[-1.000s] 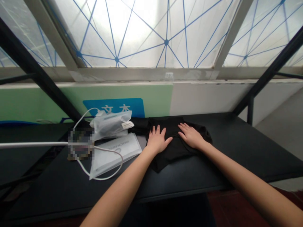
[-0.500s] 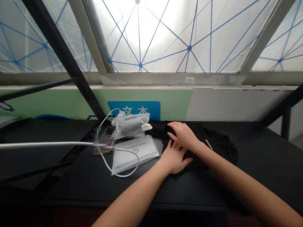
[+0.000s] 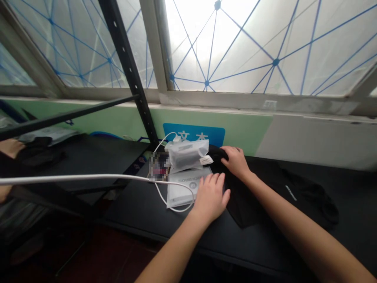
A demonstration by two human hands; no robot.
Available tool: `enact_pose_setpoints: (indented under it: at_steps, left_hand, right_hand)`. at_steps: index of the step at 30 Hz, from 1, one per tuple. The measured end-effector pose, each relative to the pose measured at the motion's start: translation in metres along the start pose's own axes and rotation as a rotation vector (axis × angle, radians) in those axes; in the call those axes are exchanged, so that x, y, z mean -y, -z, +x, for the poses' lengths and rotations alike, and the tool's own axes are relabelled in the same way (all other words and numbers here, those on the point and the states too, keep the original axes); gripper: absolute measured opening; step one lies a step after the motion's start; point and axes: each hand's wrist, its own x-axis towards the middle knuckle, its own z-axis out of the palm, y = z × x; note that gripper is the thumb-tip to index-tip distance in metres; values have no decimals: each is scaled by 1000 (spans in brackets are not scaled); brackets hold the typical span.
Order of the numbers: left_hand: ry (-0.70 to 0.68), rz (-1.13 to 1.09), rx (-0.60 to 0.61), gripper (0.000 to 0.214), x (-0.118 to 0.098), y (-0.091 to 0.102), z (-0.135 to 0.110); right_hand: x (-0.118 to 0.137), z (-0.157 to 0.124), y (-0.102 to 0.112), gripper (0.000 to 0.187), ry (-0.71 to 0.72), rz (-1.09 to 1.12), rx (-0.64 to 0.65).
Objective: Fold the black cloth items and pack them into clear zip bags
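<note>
A black garment (image 3: 273,188) lies crumpled on the black table (image 3: 141,204). My right hand (image 3: 236,162) rests on the garment's far left edge, fingers curled down onto the cloth. My left hand (image 3: 209,196) lies flat with fingers spread, partly on the garment's left side and partly over a flat translucent plastic packet (image 3: 182,186). A second plastic bag (image 3: 187,154) with a dark item and a paper tag sits just behind the packet.
A white cable (image 3: 88,178) runs from the left edge across to the bags. A black shelf post (image 3: 129,74) and crossbar stand at the left. Another person's hand (image 3: 10,147) shows at the far left by dark cloth. Windows and a green wall lie behind.
The view swung left. My left hand slid left off the middle of the garment toward the flat packet. My right hand moved left to the garment's far corner near the bags.
</note>
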Motion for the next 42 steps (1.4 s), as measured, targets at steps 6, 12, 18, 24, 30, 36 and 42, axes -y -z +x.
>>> enact_pose_setpoints:
  at_steps: [6,12,18,24,30,36,42]
  left_hand:
    - [107,32,240,68,30,-1,-22]
    - [-52,-192,248,45,60,11,-18]
    - [-106,-316,64,41,71,7,-14]
    - [-167,-274,-66,42,45,1,-8]
    - [-291,-392,-39,31,-24,-25,35]
    - [-282,-543,6,90,-51,-57,72]
    - [-144,-694,18,107,-49,-66,63]
  right_hand:
    - [6,13,19,44,42,-19,-83]
    - [-15,-14,61,50,5,-56,-250]
    - [-52,-111,103,46,32,-86,-328]
    - [-72,-189,102,43,148,-47,-47]
    - [-71,-183,96,43,12,154,-120]
    - [-78,-182,101,53,-150,351,-140]
    - [-80,-175,114,28,-421,517,-266]
